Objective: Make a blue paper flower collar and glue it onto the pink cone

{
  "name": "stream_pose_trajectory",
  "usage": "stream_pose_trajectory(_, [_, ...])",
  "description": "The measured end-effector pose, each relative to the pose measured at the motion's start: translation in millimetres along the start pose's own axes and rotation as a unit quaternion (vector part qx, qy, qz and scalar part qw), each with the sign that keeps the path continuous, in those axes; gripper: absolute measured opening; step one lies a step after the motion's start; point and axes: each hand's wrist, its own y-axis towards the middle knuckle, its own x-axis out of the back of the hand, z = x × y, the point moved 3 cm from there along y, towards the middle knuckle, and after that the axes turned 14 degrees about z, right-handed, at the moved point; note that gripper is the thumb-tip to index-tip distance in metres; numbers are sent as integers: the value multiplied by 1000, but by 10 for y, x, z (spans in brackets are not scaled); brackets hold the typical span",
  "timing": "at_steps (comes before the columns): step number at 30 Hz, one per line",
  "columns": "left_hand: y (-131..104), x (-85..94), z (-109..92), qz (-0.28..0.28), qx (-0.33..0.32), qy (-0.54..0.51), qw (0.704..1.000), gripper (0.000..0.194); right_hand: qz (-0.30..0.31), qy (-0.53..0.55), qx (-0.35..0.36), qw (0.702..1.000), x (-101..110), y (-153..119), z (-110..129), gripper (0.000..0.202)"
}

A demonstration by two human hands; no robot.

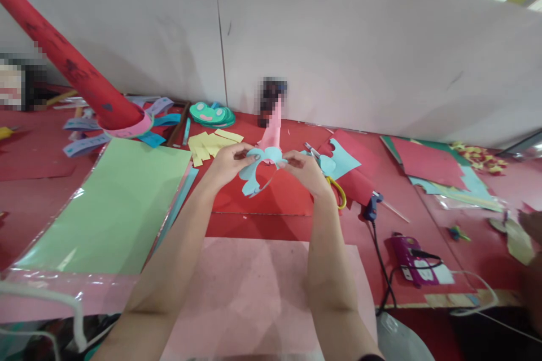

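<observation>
Between my hands is a light-blue paper cut-out (249,174) with rounded, petal-like lobes, held above a red sheet (262,197). My left hand (231,162) pinches its left upper part, and my right hand (302,168) has its fingers closed at its right edge. A tapering pink paper piece (272,130) stands just behind the cut-out; whether they touch I cannot tell. Beside my right hand lie a light-blue paper scrap (345,159) with a scalloped edge and yellow-handled scissors (340,192), partly hidden by my wrist. Yellow paper strips (212,144) lie near my left hand.
A packet of green paper (114,203) lies left, below a red tube (84,73). Green frog-face cut-outs (212,114) rest by the wall. On the right are a corded blue glue gun (372,206), a purple case (410,259) and another person's hand (531,225).
</observation>
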Motion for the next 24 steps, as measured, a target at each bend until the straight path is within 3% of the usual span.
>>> stream_pose_trajectory(4, [12,-7,44,-29,-6,-107,994,43,-40,19,29,999,6,12,26,25])
stream_pose_trajectory(8, [25,-96,39,27,-7,-244,969,58,-152,26,51,987,71,20,30,23])
stream_pose_trajectory(11, [15,-129,14,54,23,-227,972,52,-209,19,48,977,128,24,-2,25])
stream_pose_trajectory(14, [1,-120,-5,41,54,-186,980,48,-232,5,50,971,171,20,-24,24])
stream_pose_trajectory(24, [49,-93,49,-61,40,-110,991,38,-203,-17,26,979,126,10,14,28])
